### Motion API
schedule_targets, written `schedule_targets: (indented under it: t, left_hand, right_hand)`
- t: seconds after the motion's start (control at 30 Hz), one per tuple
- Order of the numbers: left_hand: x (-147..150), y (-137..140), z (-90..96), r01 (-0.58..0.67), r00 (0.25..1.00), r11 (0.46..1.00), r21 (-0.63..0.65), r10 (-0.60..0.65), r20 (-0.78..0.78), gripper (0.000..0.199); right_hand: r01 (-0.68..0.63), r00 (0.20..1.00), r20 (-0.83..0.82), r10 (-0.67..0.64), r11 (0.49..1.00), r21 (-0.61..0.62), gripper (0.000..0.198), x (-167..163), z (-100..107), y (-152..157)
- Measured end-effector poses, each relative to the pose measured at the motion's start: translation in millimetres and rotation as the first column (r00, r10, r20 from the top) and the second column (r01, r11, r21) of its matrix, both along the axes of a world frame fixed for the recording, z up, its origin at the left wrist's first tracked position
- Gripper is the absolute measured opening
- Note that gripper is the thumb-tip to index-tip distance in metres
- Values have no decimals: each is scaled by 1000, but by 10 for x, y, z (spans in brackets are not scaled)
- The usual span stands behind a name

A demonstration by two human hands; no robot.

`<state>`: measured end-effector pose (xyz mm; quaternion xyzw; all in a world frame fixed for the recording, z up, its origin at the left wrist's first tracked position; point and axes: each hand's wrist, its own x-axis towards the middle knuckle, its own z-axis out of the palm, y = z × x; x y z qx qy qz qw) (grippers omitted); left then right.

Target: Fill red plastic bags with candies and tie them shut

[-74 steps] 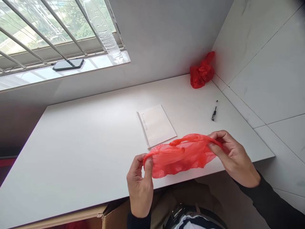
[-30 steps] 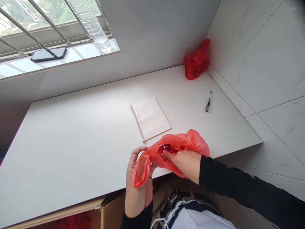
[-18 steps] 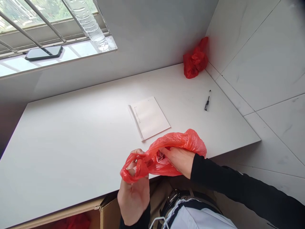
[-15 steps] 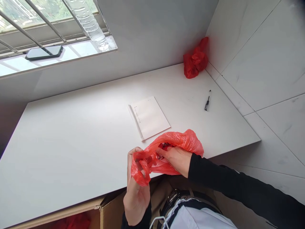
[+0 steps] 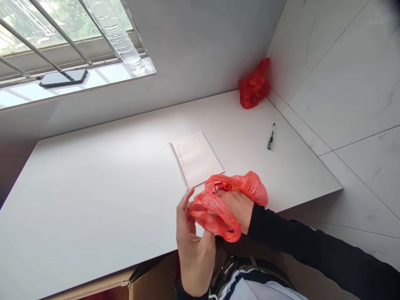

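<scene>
Over the table's front edge, a thin red plastic bag [image 5: 251, 185] bunches up around my right hand [image 5: 236, 204]. That hand reaches into the bag's mouth, and its fingers are largely hidden inside. By its fingertips shows a shiny red packet [image 5: 219, 188] with white and dark print; whether the hand grips it is unclear. My left hand [image 5: 195, 239] is at the bag's left side, thumb and fingers apart, touching the loose handle loop that flops over to the right. A white booklet [image 5: 201, 160] with printed characters lies just beyond the bag.
On the white table [image 5: 103, 179] lie a black-and-clear pen [image 5: 270, 141] and, in the back corner, another knotted red bag [image 5: 253, 86]. A phone [image 5: 64, 78] and a clear plastic bottle [image 5: 125, 46] occupy the windowsill. Below the front edge is an open cardboard box [image 5: 153, 279].
My left hand has moved right and its fingers have spread. The bag's handle loop has swung right, across the front of my right wrist. The right hand stays in the bag.
</scene>
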<state>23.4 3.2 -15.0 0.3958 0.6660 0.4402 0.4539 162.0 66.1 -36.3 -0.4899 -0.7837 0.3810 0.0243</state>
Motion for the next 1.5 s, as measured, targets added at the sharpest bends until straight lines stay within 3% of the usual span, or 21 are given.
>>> schedule_targets:
  t: [0.1, 0.2, 0.37, 0.53, 0.9, 1.03, 1.17, 1.33, 1.5]
  left_hand:
    - [-210, 27, -117, -78, 995, 994, 71, 81, -50, 44]
    - [-369, 34, -249, -145, 989, 981, 132, 138, 57, 34]
    - [-362, 26, -327, -247, 959, 964, 98, 228, 167, 46]
    - [-301, 81, -257, -317, 919, 948, 31, 299, 259, 72]
    - [-232, 146, -72, -291, 880, 943, -161, 330, 341, 68]
    - [-253, 128, -120, -305, 868, 950, -64, 305, 392, 73]
    - [-273, 106, -187, -297, 878, 955, 23, 264, 400, 55]
    - [-257, 89, -199, -177, 917, 982, 63, 142, 374, 44]
    - [-223, 106, -165, -244, 905, 970, -13, 232, 355, 18]
  right_hand:
    - [8, 997, 81, -10, 1000, 30, 24, 51, 21, -10]
    - [75, 988, 134, -81, 996, 48, 15, 68, 49, -13]
    - [134, 981, 143, -131, 991, -15, 35, 22, 35, -15]
    - [-6, 981, 194, 14, 999, -42, 41, -2, -21, -35]
    - [13, 987, 161, -11, 1000, -6, 16, -324, -164, 172]
    - [25, 991, 134, -28, 999, 20, 17, -315, -228, 187]
    - [29, 987, 156, -34, 999, 30, 15, -285, -273, 168]
    - [29, 987, 157, -34, 999, 33, 13, -314, -299, 146]
    - [52, 993, 106, -60, 996, 74, 14, -306, -236, 132]
